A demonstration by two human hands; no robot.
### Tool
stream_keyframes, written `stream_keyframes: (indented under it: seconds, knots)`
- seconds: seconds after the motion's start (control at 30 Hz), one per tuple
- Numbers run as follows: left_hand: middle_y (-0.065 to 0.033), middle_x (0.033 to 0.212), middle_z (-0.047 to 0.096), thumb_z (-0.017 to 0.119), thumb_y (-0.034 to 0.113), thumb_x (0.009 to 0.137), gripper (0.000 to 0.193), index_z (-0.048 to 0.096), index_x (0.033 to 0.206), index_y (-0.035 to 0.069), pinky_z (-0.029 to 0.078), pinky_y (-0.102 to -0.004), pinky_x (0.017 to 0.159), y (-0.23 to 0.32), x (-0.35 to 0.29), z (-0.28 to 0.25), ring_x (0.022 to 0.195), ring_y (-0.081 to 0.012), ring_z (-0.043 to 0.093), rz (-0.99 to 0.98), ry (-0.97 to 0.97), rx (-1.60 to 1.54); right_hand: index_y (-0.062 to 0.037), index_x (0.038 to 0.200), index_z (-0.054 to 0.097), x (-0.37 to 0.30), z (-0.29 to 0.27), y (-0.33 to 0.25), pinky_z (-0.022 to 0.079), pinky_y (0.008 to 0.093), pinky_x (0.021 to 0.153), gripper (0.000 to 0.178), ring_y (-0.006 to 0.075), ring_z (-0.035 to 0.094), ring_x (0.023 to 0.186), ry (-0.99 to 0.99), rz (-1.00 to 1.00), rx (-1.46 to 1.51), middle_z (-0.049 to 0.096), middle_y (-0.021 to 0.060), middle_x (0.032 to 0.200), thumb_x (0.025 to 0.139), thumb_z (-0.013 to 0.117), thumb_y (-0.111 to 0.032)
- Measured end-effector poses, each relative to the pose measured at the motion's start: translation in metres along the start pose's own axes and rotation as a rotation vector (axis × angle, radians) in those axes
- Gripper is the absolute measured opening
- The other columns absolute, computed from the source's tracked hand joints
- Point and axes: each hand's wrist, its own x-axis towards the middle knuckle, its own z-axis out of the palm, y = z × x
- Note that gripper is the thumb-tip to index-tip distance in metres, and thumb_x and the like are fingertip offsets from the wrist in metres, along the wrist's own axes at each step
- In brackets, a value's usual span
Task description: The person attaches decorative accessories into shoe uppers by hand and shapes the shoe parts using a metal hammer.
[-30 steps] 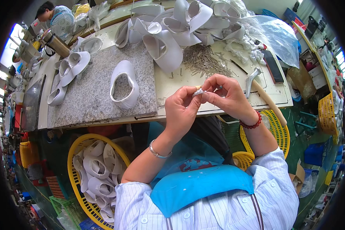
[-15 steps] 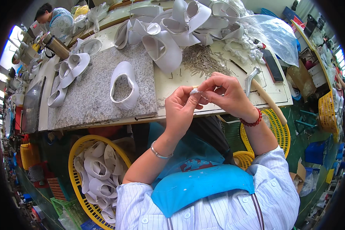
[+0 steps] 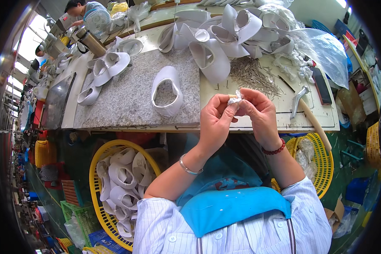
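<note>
Two nearly closed hands [image 3: 216,120] [image 3: 263,115] pinch a crumpled white scrap [image 3: 235,100].

The view has swung left, shifting the bench [image 3: 287,115] rightward within it, while the right hand [image 3: 260,111] has turned its fingers upward, leaving more of the crumpled white piece [image 3: 234,101] showing beside the left hand [image 3: 216,121].

Underfoot: smooth, dark-green floor [image 3: 342,173]
Furniture: broad, flat, white-topped counter [image 3: 206,91]
Beyond, upper right: pale, whitish wall [image 3: 315,10]
Far left: white-glowing windows [image 3: 29,36]
Light: strongest at the windows
</note>
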Motion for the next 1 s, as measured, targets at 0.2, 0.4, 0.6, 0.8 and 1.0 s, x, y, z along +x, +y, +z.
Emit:
stream_keyframes:
  seconds: [0.2, 0.4, 0.6, 0.8, 1.0]
  knots:
    - [-0.0069, 0.079, 0.069, 0.065, 0.019, 0.093, 0.021, 0.062, 0.103, 0.001, 0.052, -0.0278, 0.062, 0.031, 0.006, -0.024, 0.072, -0.0130, 0.068, 0.145, -0.113, 0.390, 0.0027, 0.111, 0.065, 0.000, 0.000, 0.006, 0.054, 0.0260, 0.079, 0.026, 0.0104, 0.064, 0.088, -0.029, 0.104, 0.166, 0.068, 0.0075, 0.101, 0.091, 0.069, -0.013]
    - [-0.0133, 0.074, 0.069, 0.065, 0.032, 0.083, 0.032, 0.067, 0.100, 0.005, 0.053, -0.0393, 0.061, 0.094, 0.052, -0.065, 0.064, -0.0303, 0.068, 0.325, 0.067, 1.759, 0.0020, 0.109, 0.065, -0.014, -0.002, 0.004, 0.053, 0.0280, 0.084, 0.021, 0.0124, 0.063, 0.096, -0.094, -0.059, -0.097, 0.065, 0.0115, 0.114, 0.092, 0.066, -0.010]
    - [-0.0177, 0.085, 0.069, 0.059, 0.018, 0.084, 0.035, 0.063, 0.114, 0.001, 0.053, -0.0355, 0.069, 0.097, 0.068, -0.115, 0.076, -0.0244, 0.068, 0.071, -0.067, 1.576, 0.0011, 0.106, 0.066, -0.038, -0.003, 0.000, 0.056, 0.0253, 0.073, 0.019, 0.0132, 0.065, 0.092, -0.298, -0.069, -0.324, 0.068, 0.0103, 0.103, 0.089, 0.067, -0.008]
    - [-0.0100, 0.081, 0.064, 0.050, 0.007, 0.088, 0.036, 0.056, 0.122, -0.002, 0.049, -0.0272, 0.064, 0.096, 0.045, -0.098, 0.067, -0.0137, 0.060, 0.038, 0.146, 0.632, -0.0015, 0.106, 0.068, -0.030, -0.004, -0.009, 0.054, 0.0245, 0.069, 0.022, 0.0126, 0.065, 0.085, -0.264, -0.180, -0.355, 0.067, 0.0086, 0.099, 0.084, 0.067, -0.004]
    - [-0.0053, 0.071, 0.052, 0.042, 0.033, 0.101, 0.032, 0.051, 0.088, 0.005, 0.041, -0.0247, 0.054, 0.063, 0.001, -0.059, 0.056, -0.0107, 0.047, -0.038, 0.118, -0.013, -0.0047, 0.105, 0.069, -0.015, 0.036, -0.043, 0.053, 0.0237, 0.061, 0.027, 0.0134, 0.065, 0.078, -0.238, -0.488, -0.518, 0.065, 0.0091, 0.099, 0.078, 0.068, 0.000]
